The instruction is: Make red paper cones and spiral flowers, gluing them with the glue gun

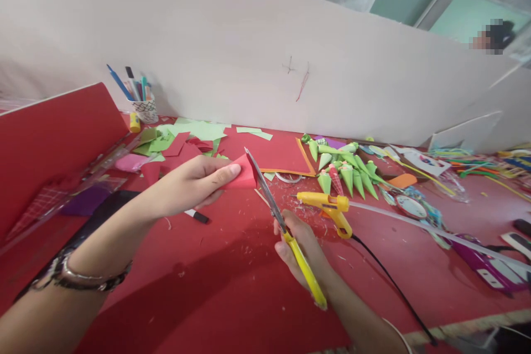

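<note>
My left hand [199, 182] pinches a small piece of red paper [244, 176] between thumb and fingers, above the red tabletop [199, 287]. My right hand [301, 249] is closed around scissors [299, 257] with yellow handles. The metal blades point up and away, and their tips touch or lie right beside the paper's right edge; I cannot tell whether they are cutting into it. Just right of the scissors lies a yellow hot glue gun [326, 207] with a clear glue stick in its back and a black cord.
Green paper scraps [199, 128] and a pen cup [144, 109] lie toward the back left. Several green paper cones [352, 174] are heaped at back right, near colourful pipe cleaners [477, 163]. A purple power strip [485, 265] sits at right. A white partition [232, 55] stands behind.
</note>
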Tool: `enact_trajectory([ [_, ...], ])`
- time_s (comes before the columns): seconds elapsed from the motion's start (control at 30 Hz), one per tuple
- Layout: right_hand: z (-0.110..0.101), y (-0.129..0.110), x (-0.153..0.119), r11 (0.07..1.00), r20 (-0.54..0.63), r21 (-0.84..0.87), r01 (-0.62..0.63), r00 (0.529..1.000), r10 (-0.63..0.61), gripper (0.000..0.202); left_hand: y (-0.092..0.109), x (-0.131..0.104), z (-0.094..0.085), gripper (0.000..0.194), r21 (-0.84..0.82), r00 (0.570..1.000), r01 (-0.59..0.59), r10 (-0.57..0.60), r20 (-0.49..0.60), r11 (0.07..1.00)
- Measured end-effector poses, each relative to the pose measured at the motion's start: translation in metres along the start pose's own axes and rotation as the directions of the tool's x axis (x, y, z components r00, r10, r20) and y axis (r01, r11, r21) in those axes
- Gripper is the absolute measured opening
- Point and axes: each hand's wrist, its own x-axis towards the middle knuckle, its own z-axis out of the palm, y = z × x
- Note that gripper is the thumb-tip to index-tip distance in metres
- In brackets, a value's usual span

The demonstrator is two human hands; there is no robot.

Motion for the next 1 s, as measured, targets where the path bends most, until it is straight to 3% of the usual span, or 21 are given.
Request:
enact_trajectory([
  [0.2, -0.012, -0.001, 0.004, 0.995, 0.142, 0.099, 0.026, 0.989, -0.040, 0.037, -0.001, 0.000, -0.001, 0.040, -0.003, 1.000, 0.018, -0.018, 0.000, 1.000],
  [0.37, -0.016, -0.008, 0.005, 0.992, 0.202, 0.122, -0.041, 0.979, 0.016, 0.036, 0.001, 0.001, -0.001, 0.040, 0.011, 1.000, 0.019, -0.019, -0.005, 1.000],
  [0.77, -0.022, -0.020, 0.003, 0.976, 0.259, 0.165, -0.140, 0.961, 0.094, 0.028, -0.001, -0.003, -0.007, 0.042, 0.017, 0.996, 0.027, -0.025, -0.083, 0.999],
  [1.0, -0.019, -0.018, 0.003, 0.985, 0.280, 0.118, -0.125, 0.956, 0.088, 0.025, -0.007, 0.003, -0.008, 0.046, -0.267, 0.962, 0.069, -0.135, -0.238, 0.961],
])
